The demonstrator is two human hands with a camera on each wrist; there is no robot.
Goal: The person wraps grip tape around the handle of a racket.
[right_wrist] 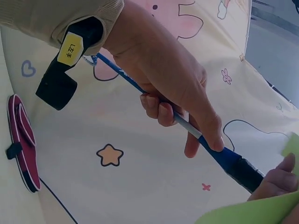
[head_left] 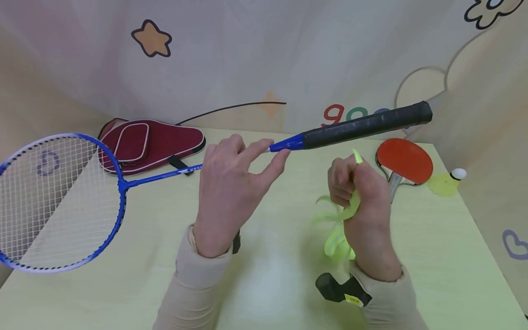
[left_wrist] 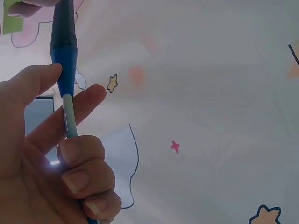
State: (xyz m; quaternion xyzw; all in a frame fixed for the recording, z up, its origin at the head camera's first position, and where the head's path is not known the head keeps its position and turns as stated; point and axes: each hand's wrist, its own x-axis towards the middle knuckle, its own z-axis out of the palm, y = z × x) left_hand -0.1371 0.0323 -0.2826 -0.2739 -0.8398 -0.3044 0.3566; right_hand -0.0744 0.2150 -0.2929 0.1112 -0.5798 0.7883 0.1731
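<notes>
3 left fingers (left_wrist: 96,175) curled — right fingers (head_left: 340,178) bunched.

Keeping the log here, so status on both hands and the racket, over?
Left hand holds racket by its shaft. Right hand grips green strip. Strip's loose coils dangle, could snag.

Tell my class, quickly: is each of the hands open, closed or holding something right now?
Left hand: closed, holding the racket.
Right hand: closed, holding the green strip.
</notes>
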